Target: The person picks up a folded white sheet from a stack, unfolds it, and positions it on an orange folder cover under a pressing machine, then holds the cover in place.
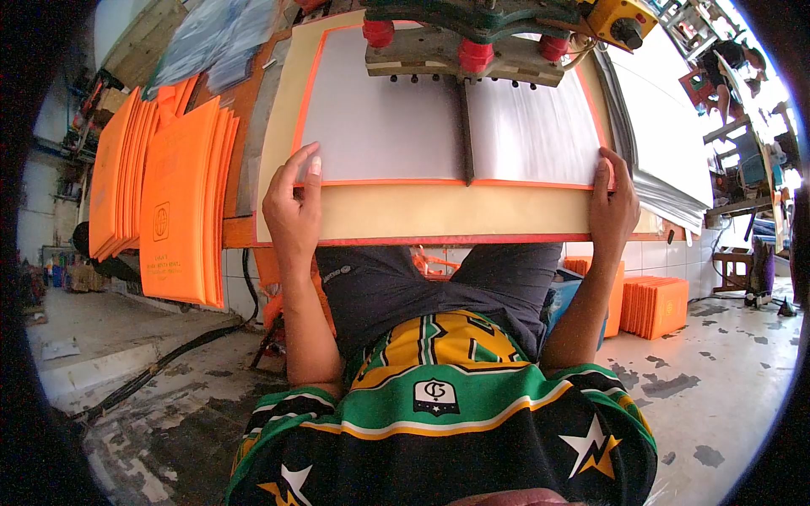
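Note:
An orange folder (405, 182) lies spread open on a cream board (422, 211), with clear or whitish sheets (384, 118) over its inside and a dark bar (467, 135) along its middle. My left hand (291, 207) grips the folder's near left corner, thumb and index finger close together at the edge. At the near right corner my right hand (614, 198) holds the edge with thumb and fingers. The fingertips under the edge are partly hidden. Above the folder's far part hangs a press head (464, 63) with red fittings.
Orange folders (186, 202) stand in a stack at the left edge of the table. Clear plastic sheets (215, 38) lie behind them; white sheets (662, 118) are piled at right. More orange folders (654, 305) sit on the floor. A yellow knob box (620, 24) hangs upper right. Another person (730, 67) is far right.

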{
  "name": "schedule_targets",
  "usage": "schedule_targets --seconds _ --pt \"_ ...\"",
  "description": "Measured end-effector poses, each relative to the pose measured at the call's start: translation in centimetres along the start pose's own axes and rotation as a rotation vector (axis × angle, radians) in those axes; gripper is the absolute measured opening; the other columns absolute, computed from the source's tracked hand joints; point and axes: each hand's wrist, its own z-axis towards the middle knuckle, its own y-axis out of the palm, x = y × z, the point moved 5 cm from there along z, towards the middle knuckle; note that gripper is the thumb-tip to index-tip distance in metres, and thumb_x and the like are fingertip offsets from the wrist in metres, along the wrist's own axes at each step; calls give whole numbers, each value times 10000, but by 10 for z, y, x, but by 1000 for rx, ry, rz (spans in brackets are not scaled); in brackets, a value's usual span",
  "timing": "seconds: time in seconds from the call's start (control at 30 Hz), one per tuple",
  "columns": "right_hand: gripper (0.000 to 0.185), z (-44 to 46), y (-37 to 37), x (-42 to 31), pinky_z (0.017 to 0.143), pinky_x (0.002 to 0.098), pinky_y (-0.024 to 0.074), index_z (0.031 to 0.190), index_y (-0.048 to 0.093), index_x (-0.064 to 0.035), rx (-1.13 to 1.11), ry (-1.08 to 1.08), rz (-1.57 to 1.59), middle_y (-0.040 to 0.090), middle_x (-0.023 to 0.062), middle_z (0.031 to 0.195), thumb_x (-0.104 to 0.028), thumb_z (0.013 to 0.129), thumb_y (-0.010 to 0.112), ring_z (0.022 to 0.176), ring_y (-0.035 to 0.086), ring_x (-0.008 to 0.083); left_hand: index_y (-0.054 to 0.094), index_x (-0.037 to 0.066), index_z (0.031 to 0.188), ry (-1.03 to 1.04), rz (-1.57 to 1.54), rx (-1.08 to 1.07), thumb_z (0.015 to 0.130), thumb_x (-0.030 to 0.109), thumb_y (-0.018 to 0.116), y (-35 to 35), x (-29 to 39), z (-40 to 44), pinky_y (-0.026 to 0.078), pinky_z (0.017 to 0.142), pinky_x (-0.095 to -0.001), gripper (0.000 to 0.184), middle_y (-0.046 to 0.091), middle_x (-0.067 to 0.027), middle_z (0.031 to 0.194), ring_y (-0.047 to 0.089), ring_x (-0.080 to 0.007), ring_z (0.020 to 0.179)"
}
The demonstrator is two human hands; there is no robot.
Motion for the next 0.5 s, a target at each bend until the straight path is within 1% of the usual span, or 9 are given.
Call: schedule_targets --seconds 0.1,0.17,0.2,0.27,0.5 --pt "296 0 0 0 900 491 577 1336 713 -196 6 -10 4 782 155 1243 -342 1113 584 1129 752 397 766 84 1322 -31 2 -23 1102 265 657 0 -1 0 550 760 -322 305 792 -126 1187 735 -220 981" --pt "295 0 0 0 901 493 578 1337 711 -197 18 -22 -3 781 149 1246 -342 1113 585 1127 753 395 765 84 1325 51 6 14 1102 262 657 1 -4 0 557 771 -323 306 790 -131 1199 741 -225 1009" --pt "295 -1 0 0 901 493 578 1337 711 -197 17 -22 -3 781 149 1246 -342 1113 585 1127 753 395 765 84 1325 50 6 13 1102 262 657 -1 -1 -1 557 771 -323 306 790 -131 1199 741 -225 1009" --pt "296 0 -1 -1 896 492 579 1336 710 -199 14 -13 -1 781 143 1249 -347 1113 584 1115 756 391 747 59 1349 -93 -32 -64 1108 272 639 -1 1 -1 515 1098 -389 340 771 -148 1325 708 -268 1264" --pt "303 -1 -1 -1 875 488 578 1345 711 -203 8 -13 -3 784 143 1238 -351 1116 579 1077 764 386 746 58 1352 -134 -48 -81 1109 269 637 0 0 0 515 1099 -389 340 770 -146 1330 707 -266 1265"
